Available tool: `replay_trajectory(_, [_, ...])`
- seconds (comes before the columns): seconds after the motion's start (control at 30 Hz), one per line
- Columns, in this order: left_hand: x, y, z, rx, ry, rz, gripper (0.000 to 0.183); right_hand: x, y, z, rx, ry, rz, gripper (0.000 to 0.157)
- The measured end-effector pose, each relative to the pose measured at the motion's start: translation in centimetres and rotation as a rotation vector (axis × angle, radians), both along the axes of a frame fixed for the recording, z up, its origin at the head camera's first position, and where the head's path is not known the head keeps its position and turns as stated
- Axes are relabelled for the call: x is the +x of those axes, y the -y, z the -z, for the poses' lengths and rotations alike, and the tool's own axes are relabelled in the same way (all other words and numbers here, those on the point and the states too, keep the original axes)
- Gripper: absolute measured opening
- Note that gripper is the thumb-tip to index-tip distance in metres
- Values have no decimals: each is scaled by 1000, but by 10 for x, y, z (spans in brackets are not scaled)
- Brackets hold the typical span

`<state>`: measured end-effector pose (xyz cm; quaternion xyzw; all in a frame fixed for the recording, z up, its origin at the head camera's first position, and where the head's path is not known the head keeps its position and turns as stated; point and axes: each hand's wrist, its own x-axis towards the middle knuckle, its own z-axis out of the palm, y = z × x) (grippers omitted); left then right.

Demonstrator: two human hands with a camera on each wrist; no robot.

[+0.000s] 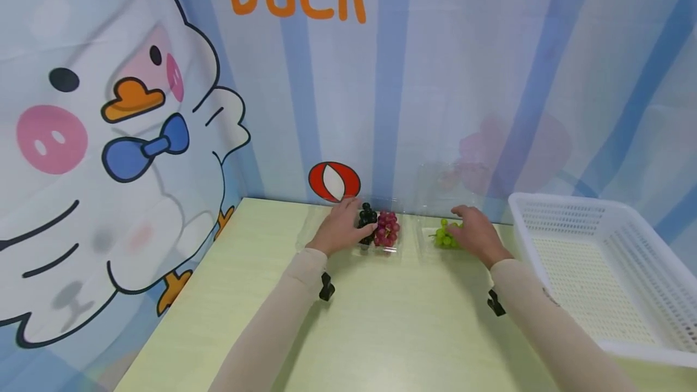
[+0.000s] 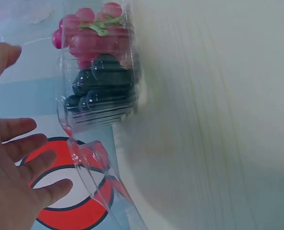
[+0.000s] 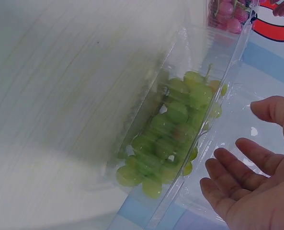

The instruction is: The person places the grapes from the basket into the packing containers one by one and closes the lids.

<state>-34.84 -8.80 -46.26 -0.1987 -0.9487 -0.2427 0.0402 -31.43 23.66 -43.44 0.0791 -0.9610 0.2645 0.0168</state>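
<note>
Two clear plastic boxes stand near the table's back edge. In the left box [image 2: 96,117] lie a bunch of black grapes [image 1: 367,215] and a bunch of red grapes [image 1: 387,228], side by side. Above and beside it is my left hand [image 1: 340,227], fingers spread and relaxed, holding nothing. The right box [image 3: 194,50] contains a bunch of green grapes [image 3: 168,134], and its clear lid [image 1: 443,183] stands up at the back. Over that box hovers my right hand [image 3: 264,177], its fingers loosely bent and apart from the grapes in the right wrist view.
A white perforated plastic basket [image 1: 566,200] stands at the right end of the pale wooden table [image 1: 392,319]. Behind the table hangs a blue-striped curtain [image 1: 337,95] with duck pictures, close against the back edge.
</note>
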Motion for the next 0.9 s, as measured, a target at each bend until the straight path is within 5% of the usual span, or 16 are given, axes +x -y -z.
replay_trajectory(0.3, [10, -8, -6, 230, -26, -75, 61, 2, 14, -4, -54, -23, 22, 63])
replay_trajectory(0.9, [34, -13, -20, 783, 155, -175, 31, -3, 43, -9, -137, -53, 8, 53])
